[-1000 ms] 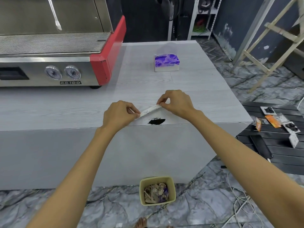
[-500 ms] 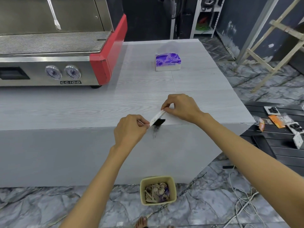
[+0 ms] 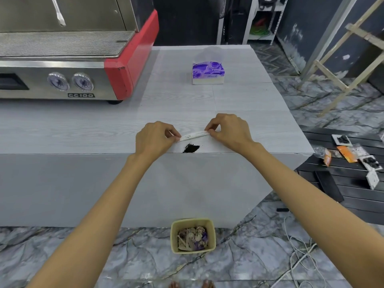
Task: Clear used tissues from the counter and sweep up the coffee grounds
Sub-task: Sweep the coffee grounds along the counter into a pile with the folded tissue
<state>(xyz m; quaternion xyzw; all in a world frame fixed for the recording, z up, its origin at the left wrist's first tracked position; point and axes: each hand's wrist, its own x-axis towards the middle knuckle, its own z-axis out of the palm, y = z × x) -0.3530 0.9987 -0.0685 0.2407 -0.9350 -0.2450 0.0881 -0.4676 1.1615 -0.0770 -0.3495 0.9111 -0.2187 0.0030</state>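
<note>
A folded white tissue strip (image 3: 193, 135), dusted with dark specks, is stretched between both hands just above the counter (image 3: 62, 132). My left hand (image 3: 154, 138) pinches its left end and my right hand (image 3: 228, 130) pinches its right end. A small black pile of coffee grounds (image 3: 190, 148) lies right at the counter's front edge, just in front of the strip. On the floor directly below stands a yellow-green bin (image 3: 192, 235) holding crumpled used tissues.
A red and steel espresso machine (image 3: 68, 65) fills the counter's back left. A purple tissue box (image 3: 208, 72) stands farther back. Black slatted boards with small packets (image 3: 353, 154) lie to the right, white cables (image 3: 299, 252) on the marble floor, a wooden frame (image 3: 342, 59) beyond.
Half a second ago the strip was tilted at the edge, pushing grounds over it. Both hands have drawn back onto the counter and the strip is level again behind the pile.
</note>
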